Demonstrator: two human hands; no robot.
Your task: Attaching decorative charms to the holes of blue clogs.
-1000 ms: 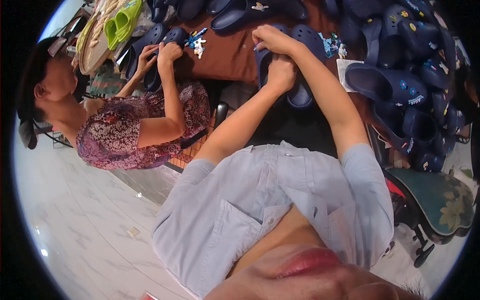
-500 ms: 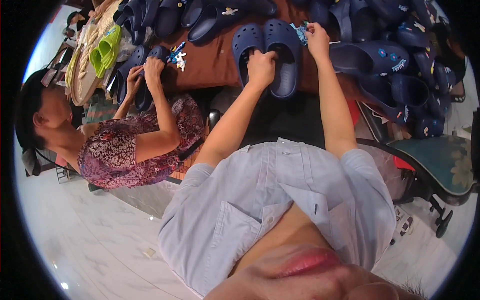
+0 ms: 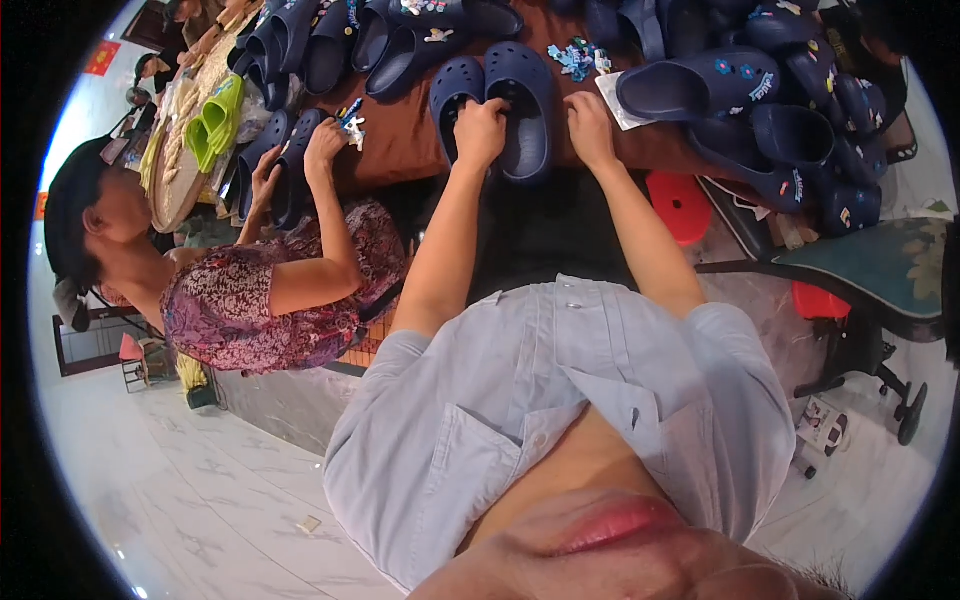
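A pair of navy clogs with holes in the toes, the left clog (image 3: 457, 80) and the right clog (image 3: 526, 125), lies side by side in front of me, toes pointing away. My left hand (image 3: 480, 135) grips the left clog near its inner side, its fingers partly inside the opening and hidden there. Just right of the pair is my right hand (image 3: 592, 130), apart from the clogs. Its fingertips are pressed together, and whatever they pinch is too small to name. Beyond it sits a small heap of blue and white shoe charms (image 3: 575, 60).
Several navy clogs with charms (image 3: 735, 85) are piled at the right, more (image 3: 420, 60) at the far left. At my left a co-worker (image 3: 265, 270) handles another navy pair near lime-green clogs (image 3: 215, 125). A red stool (image 3: 680, 207) and an office chair (image 3: 870, 280) stand at the right.
My right hand has come away from the charm heap, back toward me beside the pair. My left hand still grips the clog. The whole view has shifted slightly.
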